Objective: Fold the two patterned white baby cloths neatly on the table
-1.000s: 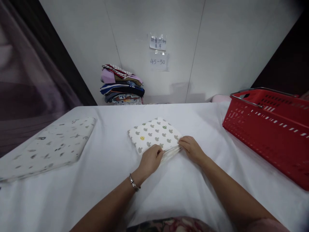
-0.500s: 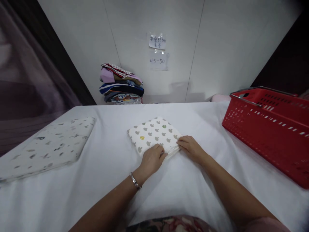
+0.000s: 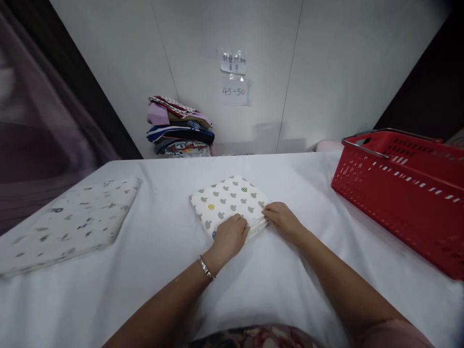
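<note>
A folded white cloth (image 3: pixel 232 196) printed with grey apple-like shapes and a few yellow, green and blue ones lies turned at an angle in the middle of the table. My left hand (image 3: pixel 231 236) is on its near edge, fingers bent over the layers and thumb at the side. At the cloth's right corner, my right hand (image 3: pixel 283 220) pinches the stacked edge, with the thumb hidden beneath. Between the two hands the layered folds show.
Another folded cloth (image 3: pixel 76 220) with small grey motifs lies on the left of the white-covered table (image 3: pixel 159 290). On the right stands a red basket (image 3: pixel 398 193) with metal handles. Behind the table rises a stack of folded fabrics (image 3: pixel 181 128), near paper signs (image 3: pixel 234 77) on the wall.
The whole view has shifted slightly. My left fingers have drawn in a little at the near edge, uncovering a blue motif; my right hand keeps its place at the corner.
</note>
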Tool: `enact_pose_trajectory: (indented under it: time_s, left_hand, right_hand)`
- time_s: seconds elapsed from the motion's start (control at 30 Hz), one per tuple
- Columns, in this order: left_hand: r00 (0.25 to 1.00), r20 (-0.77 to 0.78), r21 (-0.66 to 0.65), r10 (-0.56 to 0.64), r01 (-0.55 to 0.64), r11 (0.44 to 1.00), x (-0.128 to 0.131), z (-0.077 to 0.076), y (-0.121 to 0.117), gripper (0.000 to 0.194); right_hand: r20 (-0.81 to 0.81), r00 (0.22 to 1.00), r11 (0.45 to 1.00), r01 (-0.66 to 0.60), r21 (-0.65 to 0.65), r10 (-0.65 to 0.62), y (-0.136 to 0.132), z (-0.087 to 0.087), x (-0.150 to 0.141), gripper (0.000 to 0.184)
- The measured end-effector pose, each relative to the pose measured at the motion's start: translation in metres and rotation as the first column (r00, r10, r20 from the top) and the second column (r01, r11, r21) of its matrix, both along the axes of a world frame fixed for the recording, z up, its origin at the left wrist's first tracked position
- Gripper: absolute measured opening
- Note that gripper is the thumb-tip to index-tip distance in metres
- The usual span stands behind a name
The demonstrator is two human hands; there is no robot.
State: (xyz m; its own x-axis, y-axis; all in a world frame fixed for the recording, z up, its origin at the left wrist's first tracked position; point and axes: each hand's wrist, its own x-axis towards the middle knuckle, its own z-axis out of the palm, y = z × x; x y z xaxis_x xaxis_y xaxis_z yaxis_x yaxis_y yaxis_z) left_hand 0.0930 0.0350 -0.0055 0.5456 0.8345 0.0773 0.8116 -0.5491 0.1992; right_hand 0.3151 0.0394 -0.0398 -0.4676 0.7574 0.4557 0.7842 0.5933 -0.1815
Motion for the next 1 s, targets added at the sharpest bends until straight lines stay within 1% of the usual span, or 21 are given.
enact_pose_trajectory:
  time_s: [0.17, 0.33, 0.4, 0.53, 0.67, 0.83, 0.9, 1.0]
  left_hand:
    - [0.996, -0.088, 0.018, 0.011, -0.010, 1.000, 0.005, 0.002, 0.001, 0.022]
    - [0.998, -0.057, 0.070, -0.019, 0.023, 0.997, 0.006, 0.005, -0.002, 0.020]
    - [0.997, -0.063, 0.080, -0.033, 0.038, 0.996, 0.006, 0.003, -0.004, 0.021]
    - [0.990, -0.116, 0.081, -0.083, 0.093, 0.992, 0.006, -0.003, -0.005, 0.019]
    - [0.997, -0.037, 0.083, -0.070, 0.073, 0.994, 0.004, -0.005, -0.003, 0.020]
    - [0.997, 0.068, -0.043, -0.024, 0.027, 0.999, 0.000, 0.001, -0.001, 0.022]
    - [0.997, 0.078, -0.066, -0.007, 0.012, 0.998, 0.000, 0.003, -0.001, 0.022]
    - [0.999, 0.039, -0.024, -0.014, 0.015, 1.000, 0.003, 0.000, -0.003, 0.023]
  right_hand:
    - [-0.013, 1.000, 0.999, 0.007, 0.039, -0.006, 0.000, -0.004, -0.002, 0.028]
    - [-0.052, 0.999, 0.995, 0.010, 0.098, -0.005, -0.001, -0.006, 0.002, 0.030]
    - [-0.057, 0.998, 0.994, 0.009, 0.104, -0.003, -0.002, -0.006, 0.003, 0.030]
    - [-0.044, 0.999, 0.997, -0.011, 0.074, 0.014, -0.004, -0.005, 0.002, 0.027]
    - [-0.050, 0.998, 0.999, -0.025, 0.046, 0.028, -0.006, -0.001, 0.000, 0.027]
    - [-0.094, 0.995, 0.999, -0.042, 0.014, 0.044, -0.006, 0.001, -0.002, 0.026]
    - [-0.116, 0.993, 0.999, -0.037, 0.016, 0.039, -0.006, 0.001, -0.002, 0.025]
    - [-0.122, 0.992, 0.999, -0.027, 0.036, 0.031, -0.005, 0.000, -0.002, 0.023]
